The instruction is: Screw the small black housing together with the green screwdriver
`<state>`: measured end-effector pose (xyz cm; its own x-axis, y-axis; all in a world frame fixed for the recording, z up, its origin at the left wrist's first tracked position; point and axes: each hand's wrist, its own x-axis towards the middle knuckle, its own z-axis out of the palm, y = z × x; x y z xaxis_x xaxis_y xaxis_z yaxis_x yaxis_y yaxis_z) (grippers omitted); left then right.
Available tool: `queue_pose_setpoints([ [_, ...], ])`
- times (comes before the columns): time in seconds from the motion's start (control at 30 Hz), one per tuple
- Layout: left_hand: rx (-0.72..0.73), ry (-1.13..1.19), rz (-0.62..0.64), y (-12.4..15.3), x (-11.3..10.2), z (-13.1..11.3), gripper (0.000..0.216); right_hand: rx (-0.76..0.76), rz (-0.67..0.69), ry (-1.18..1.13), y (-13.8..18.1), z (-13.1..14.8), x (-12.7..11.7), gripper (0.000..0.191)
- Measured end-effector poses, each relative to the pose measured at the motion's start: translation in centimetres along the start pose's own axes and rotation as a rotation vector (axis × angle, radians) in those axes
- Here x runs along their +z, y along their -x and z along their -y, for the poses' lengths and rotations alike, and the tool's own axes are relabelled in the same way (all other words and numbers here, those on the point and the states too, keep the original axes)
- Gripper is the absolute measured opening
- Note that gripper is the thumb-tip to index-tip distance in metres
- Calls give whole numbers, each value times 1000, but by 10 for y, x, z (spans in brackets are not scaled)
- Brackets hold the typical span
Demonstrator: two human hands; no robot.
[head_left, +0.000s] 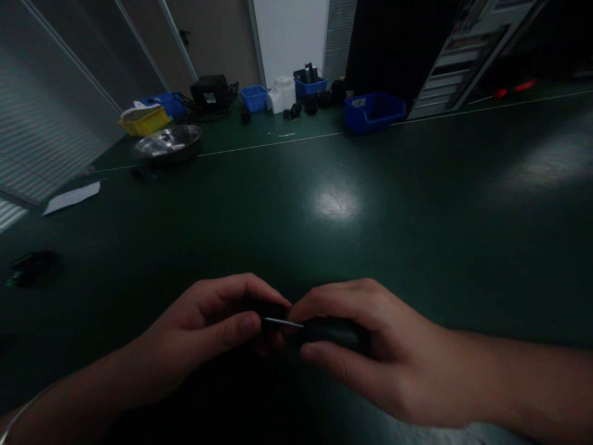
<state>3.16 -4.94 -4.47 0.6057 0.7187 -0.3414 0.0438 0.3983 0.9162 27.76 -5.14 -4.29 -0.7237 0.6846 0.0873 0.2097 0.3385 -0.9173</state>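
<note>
My right hand (370, 346) is wrapped round the dark handle of a screwdriver (336, 332), whose thin metal shaft points left. The shaft's tip meets a small black part (271, 311) that my left hand (208, 324) pinches between thumb and fingers. Much of that part is hidden by the fingers and the dim light, so its kind does not show. Both hands are close together, low over the green tabletop (259, 222).
A metal bowl (169, 143) and a yellow bin (145, 121) stand at the back left. Along the back are a black box (210, 93), a white device (281, 96) and a blue bin (373, 113). A dark object (32, 267) and white paper (73, 198) lie at left.
</note>
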Motion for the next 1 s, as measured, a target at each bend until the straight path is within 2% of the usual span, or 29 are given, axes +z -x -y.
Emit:
queue_pose_setpoints([
  [0.43, 97, -32, -136, -2, 2, 3, 19, 53, -57, -27, 1, -4, 5, 16],
  [0.63, 85, -56, -270, -1, 4, 3, 11, 73, -79, -8, -1, -6, 7, 19],
  [0.87, 64, -113, -298, -1, 2, 2, 7, 78, -75, 15, 4, -5, 8, 17],
  [1.0, 101, -133, -320, -3, 3, 2, 8, 70, -69, 16, 2, -6, 8, 18],
])
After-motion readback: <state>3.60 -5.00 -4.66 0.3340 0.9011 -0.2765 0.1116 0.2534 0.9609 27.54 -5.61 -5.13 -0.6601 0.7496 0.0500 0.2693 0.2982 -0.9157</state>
